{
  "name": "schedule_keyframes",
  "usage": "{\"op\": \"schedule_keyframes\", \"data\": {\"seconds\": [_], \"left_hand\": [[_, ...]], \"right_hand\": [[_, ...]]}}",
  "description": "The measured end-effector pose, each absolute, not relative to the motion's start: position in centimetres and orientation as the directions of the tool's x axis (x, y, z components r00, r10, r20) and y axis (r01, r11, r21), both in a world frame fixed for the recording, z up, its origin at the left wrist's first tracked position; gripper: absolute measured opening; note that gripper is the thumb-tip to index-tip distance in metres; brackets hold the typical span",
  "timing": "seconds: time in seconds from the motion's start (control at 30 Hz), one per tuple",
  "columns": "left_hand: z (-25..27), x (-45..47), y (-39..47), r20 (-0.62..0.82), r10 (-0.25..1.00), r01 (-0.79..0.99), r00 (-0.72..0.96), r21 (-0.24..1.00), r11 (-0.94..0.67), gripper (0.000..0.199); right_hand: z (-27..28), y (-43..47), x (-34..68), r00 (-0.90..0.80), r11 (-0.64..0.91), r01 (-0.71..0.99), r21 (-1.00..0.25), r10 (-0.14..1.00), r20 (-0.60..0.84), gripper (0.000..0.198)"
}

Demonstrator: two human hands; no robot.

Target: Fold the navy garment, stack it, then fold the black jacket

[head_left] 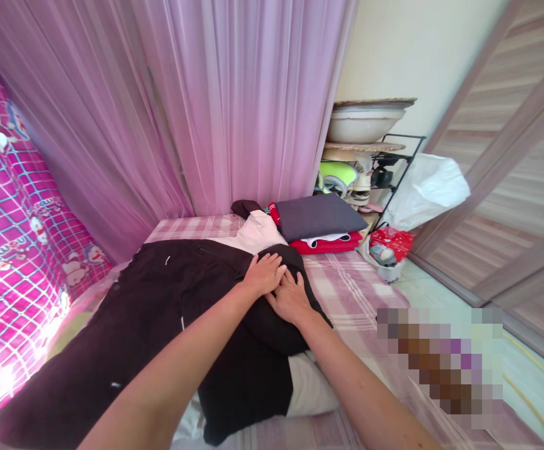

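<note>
A black garment (159,300), which looks like a hooded jacket, is spread over the bed with small white marks on it. My left hand (267,274) lies flat on its bunched, hood-like part, fingers stretched out. Beside it my right hand (291,299) presses on the same cloth with its fingers apart, and the two hands touch at the fingertips. Neither hand grips the fabric. Pale cloth (312,384) shows from under the black garment near me, and a whitish-pink piece of clothing (260,231) lies beyond it.
Folded clothes, a dark grey piece (321,215) over red ones (328,245), are stacked at the bed's far right. Behind stands a black rack (406,164) with a basin (366,125), beside a white bag (431,190). Purple curtains (244,94) hang along the far side.
</note>
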State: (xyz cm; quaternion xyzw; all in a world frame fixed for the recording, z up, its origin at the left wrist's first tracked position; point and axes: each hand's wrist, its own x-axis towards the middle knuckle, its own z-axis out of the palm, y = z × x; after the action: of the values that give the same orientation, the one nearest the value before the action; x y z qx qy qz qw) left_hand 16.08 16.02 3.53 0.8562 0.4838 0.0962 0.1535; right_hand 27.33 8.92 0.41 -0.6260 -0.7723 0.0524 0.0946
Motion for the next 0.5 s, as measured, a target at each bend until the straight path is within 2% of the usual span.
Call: {"op": "schedule_keyframes", "data": {"seconds": [0.07,0.3,0.4,0.5], "left_hand": [[1.9,15.9,16.4,-0.04,0.869,0.844,0.493,0.265,-0.466,0.053],[-1.2,14.3,17.9,-0.052,0.864,0.846,0.501,0.241,-0.476,0.054],[-1.2,14.7,17.6,-0.03,0.86,0.842,0.509,0.227,-0.49,0.053],[-0.5,14.3,16.9,0.077,0.863,0.839,0.499,0.207,-0.503,0.052]], "right_hand": [[-0.1,8.5,28.1,-0.19,0.204,0.96,-0.193,0.978,0.088,0.058],[-0.7,7.8,29.8,-0.149,0.164,0.965,-0.204,0.985,0.087,0.053],[1.1,9.4,30.1,-0.124,0.17,0.954,-0.245,0.973,0.192,0.045],[2.3,12.1,30.1,-0.097,0.178,0.951,-0.252,0.948,0.302,0.046]]}}
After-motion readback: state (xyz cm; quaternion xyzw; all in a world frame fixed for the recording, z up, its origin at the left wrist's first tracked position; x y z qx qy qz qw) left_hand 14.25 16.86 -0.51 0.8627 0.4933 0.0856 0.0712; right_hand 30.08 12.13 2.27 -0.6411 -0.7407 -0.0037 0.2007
